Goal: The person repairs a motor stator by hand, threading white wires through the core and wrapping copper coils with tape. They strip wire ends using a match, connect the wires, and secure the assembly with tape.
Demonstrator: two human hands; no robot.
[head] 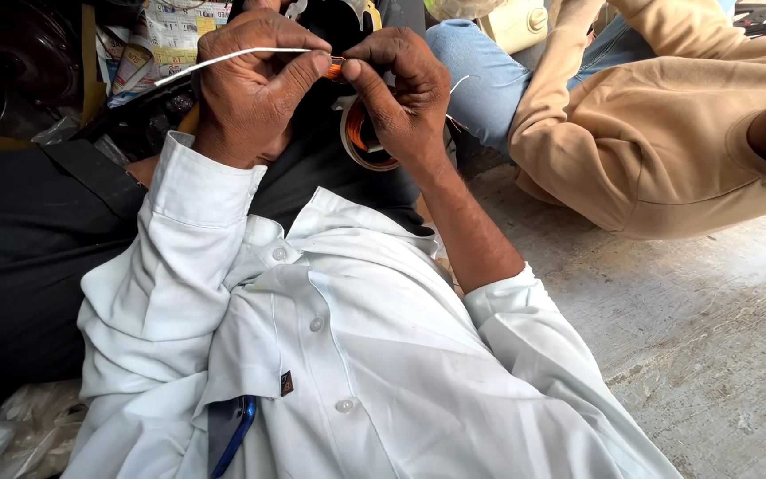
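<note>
Concrete floor (711, 355); white sleeve (223, 58) pinched between both hands.

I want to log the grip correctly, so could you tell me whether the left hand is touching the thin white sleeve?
Touching. The head view shows the left hand closed around the thin white sleeve, which runs under its fingers to the thumb tip.

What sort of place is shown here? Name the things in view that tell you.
Probably an informal floor-level repair workshop. A rough bare concrete floor serves as the seat, dark metal parts and printed papers clutter the back, and the hands work a thin white sleeve over orange copper-coloured winding wire.
</note>
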